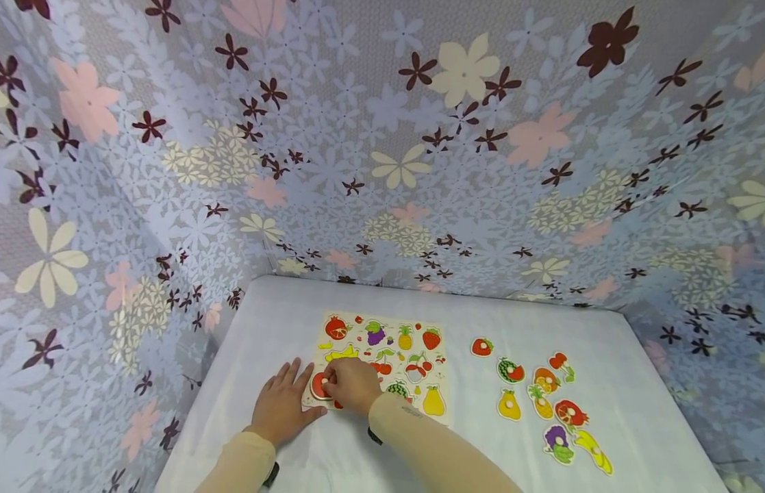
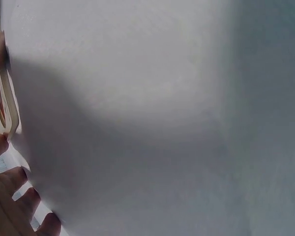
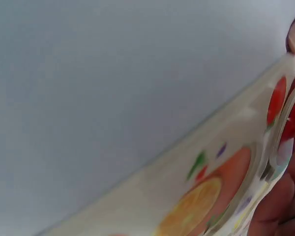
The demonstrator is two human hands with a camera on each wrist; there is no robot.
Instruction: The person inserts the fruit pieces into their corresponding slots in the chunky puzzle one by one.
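A fruit puzzle board (image 1: pixel 357 322) lies on the white-covered table, printed with colored fruit shapes. My right hand (image 1: pixel 354 383) is over its lower left part and pinches a red fruit puzzle piece (image 1: pixel 318 386), which sits at or just above the board there. The fingers hide part of the piece; its red side (image 3: pixel 291 122) also shows in the right wrist view. Flat beside the board's left edge rests my left hand (image 1: pixel 280 407), fingers spread. In the left wrist view its thumb and a finger touch the board's edge (image 2: pixel 11 103).
Right of the board lie several loose knobbed pieces, among them a strawberry (image 1: pixel 482 348), a watermelon (image 1: pixel 505 368), a pear (image 1: pixel 509 409), grapes (image 1: pixel 556 438) and bananas (image 1: pixel 598 457). Some overlap. A floral curtain (image 1: pixel 400 205) surrounds the table (image 1: pixel 283 294) at the back and sides.
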